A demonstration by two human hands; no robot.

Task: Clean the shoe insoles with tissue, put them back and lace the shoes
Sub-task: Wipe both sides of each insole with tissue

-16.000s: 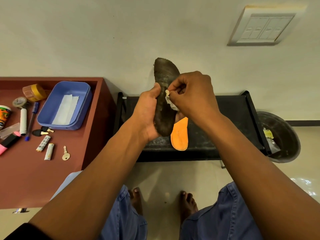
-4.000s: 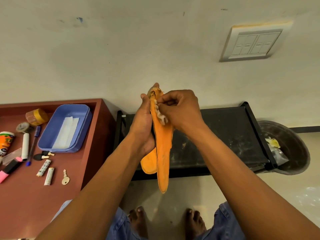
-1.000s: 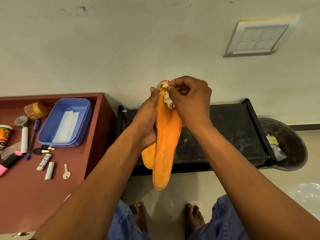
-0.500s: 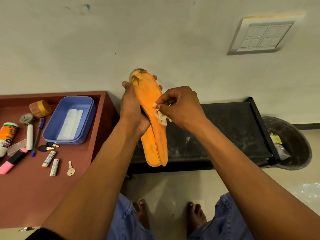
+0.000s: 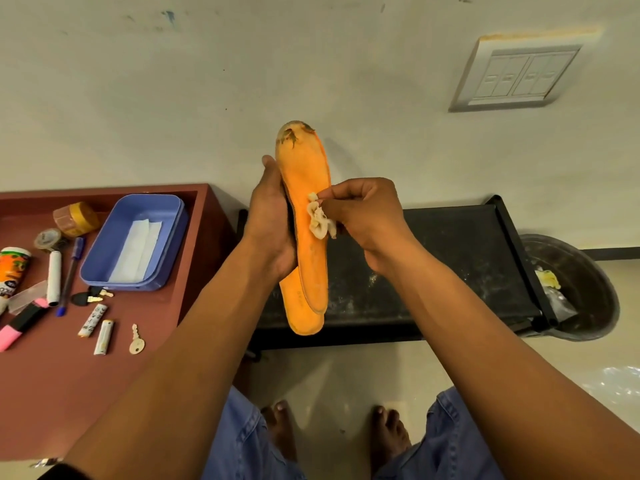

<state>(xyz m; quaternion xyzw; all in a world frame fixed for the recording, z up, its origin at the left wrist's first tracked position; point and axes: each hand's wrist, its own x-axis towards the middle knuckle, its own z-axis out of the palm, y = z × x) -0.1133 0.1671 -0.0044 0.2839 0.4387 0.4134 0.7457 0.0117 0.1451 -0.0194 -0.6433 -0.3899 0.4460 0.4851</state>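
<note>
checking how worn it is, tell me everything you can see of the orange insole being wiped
The front orange insole looks like soft foam, held upright, its far end up and frayed with dark stains. The left hand grips its left edge; the right hand presses a crumpled tissue against its middle. A second orange insole lies stacked behind it, showing lower down. Both hang in the air before the black rack.

The insoles (image 5: 304, 216) are bright orange, with dark brown marks at the top end. The tissue (image 5: 320, 223) is off-white and a bit yellow. The tabletop (image 5: 52, 393) is reddish brown. The tray (image 5: 173, 244) is blue with white paper (image 5: 136, 251) inside. The tape (image 5: 78, 218) is yellow-brown. The marker (image 5: 17, 325) is pink and black. The key (image 5: 136, 341) is gold. The stand (image 5: 450, 271) is black with pale dusty spots. The bin (image 5: 588, 289) is dark. The wall (image 5: 173, 98) is cream. The trousers (image 5: 242, 445) are blue.
</note>
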